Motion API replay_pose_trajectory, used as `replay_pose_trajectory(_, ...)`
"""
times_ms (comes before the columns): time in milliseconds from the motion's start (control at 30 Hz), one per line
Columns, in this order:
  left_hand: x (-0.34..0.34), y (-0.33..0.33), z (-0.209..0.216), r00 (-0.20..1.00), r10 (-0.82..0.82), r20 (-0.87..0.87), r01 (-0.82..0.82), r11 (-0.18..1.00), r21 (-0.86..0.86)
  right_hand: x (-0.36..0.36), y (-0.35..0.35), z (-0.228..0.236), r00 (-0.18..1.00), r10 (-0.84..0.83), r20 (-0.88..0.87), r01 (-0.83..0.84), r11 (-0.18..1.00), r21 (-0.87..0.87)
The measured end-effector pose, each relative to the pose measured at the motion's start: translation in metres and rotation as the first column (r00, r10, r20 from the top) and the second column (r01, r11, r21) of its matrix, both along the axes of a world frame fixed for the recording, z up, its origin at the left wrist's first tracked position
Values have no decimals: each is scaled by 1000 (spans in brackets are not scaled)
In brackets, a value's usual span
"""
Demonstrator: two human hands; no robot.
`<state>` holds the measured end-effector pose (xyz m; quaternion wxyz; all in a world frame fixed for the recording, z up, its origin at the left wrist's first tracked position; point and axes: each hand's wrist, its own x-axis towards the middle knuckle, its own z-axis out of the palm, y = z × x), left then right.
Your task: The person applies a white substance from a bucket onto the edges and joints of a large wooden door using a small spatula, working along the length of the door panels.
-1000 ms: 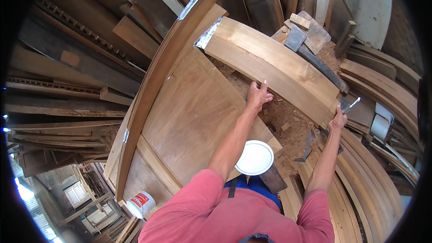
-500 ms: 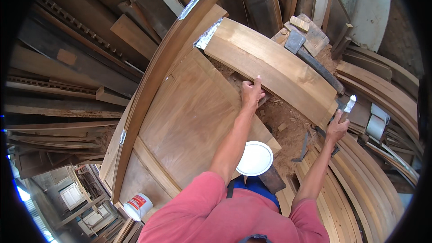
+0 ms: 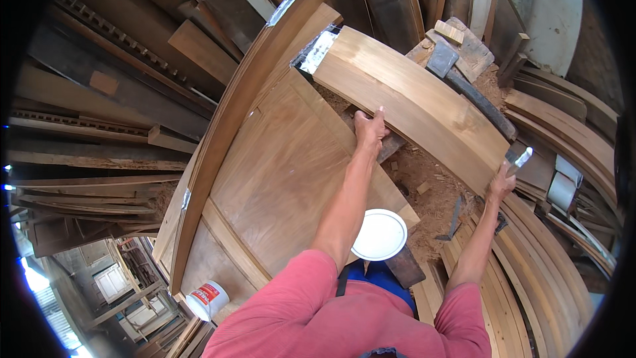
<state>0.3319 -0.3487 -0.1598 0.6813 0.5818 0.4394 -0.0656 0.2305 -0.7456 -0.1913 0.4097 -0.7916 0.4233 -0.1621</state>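
Observation:
My left hand [image 3: 371,128] grips the near edge of a thick wooden board [image 3: 411,103], its thumb up along the edge. The board's left end is coated with white glue [image 3: 319,52] beside a dark rim. In my right hand [image 3: 501,185], close to the board's right end, is a small flat spreader [image 3: 518,162] with a white-smeared tip. Left of the board stands a panelled wooden door [image 3: 278,152], bordered by a long moulded rail [image 3: 232,106] with white glue on its far end. A round white lid or tub top [image 3: 379,234] is near my lap.
A white tub with a red label [image 3: 207,301] stands on the door's near left corner. Behind the board, a hammer [image 3: 464,83] lies beside wood blocks. Sawdust [image 3: 421,169] covers the surface below, with a dark metal square [image 3: 452,219]. Stacked planks [image 3: 543,258] fill the right.
The board has shifted slightly right and nearer, its glued end moving a little away from the rail. My right hand, with the spreader, has moved right and lower. My left hand keeps its grip.

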Motion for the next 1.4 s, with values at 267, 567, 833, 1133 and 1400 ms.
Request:
replay_pose_trajectory(267, -18, -32, 6, 990, -142, -22, 141, 990, -25, -55, -17, 1, 993, -119, -20, 120, 990, 70)
replay_pose_trajectory(567, -17, -26, 5, 984, -173, -50, 170, 984, -60, -67, -1, 19, 986, -126, -112, 124, 992, -25)
replay_pose_trajectory(833, -18, -26, 8, 991, -113, 68, 116, 992, -49, -87, 24, 14, 990, -141, 26, 139, 988, 66)
replay_pose_trajectory(1133, -16, -26, 5, 976, -217, 35, 213, 973, 94, -87, 28, 28, 971, -228, 66, 188, 907, 376)
replay_pose_trajectory(1400, -9, -19, 1, 967, -245, 75, 241, 969, 54, -90, 28, 14, 971, -213, 108, 163, 922, 351)
